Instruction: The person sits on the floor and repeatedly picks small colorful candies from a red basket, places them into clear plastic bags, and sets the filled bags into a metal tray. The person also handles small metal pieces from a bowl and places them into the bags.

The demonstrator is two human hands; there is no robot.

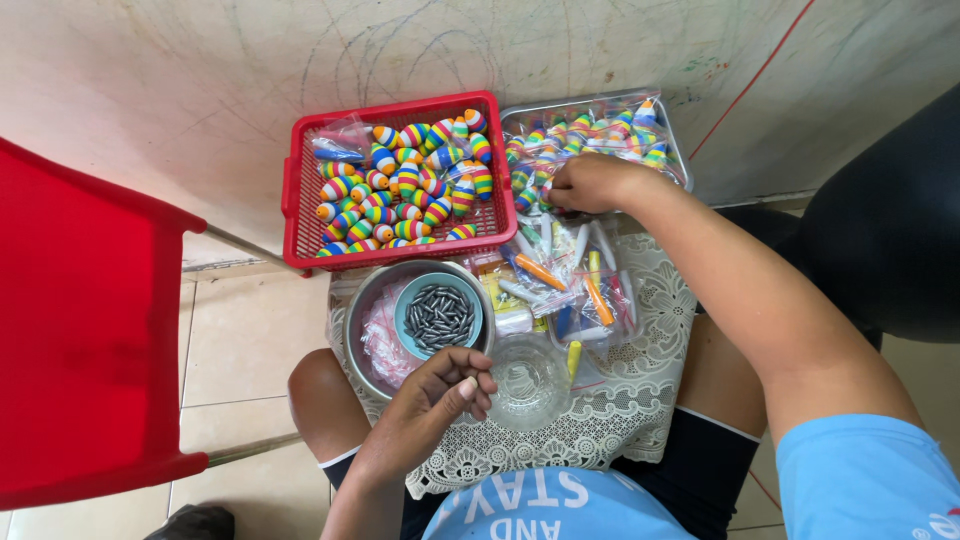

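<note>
My left hand [440,395] hovers over my lap beside a clear glass bowl [527,382], fingers curled around a small pale piece. Just above it sits a blue bowl [408,297] of grey metal sinkers inside a steel bowl [362,310]. My right hand [590,182] reaches forward into a metal tray [678,150] holding bagged rainbow-striped floats, its fingers closed on something there; what it grips is hidden. A red plastic basket [295,200] to the left is full of loose striped floats.
Small plastic bags with orange, yellow and white sticks [560,280] lie on a white lace cloth [640,380] across my knees. A red plastic chair [80,330] stands at left. A scribbled wall is behind the basket and tray.
</note>
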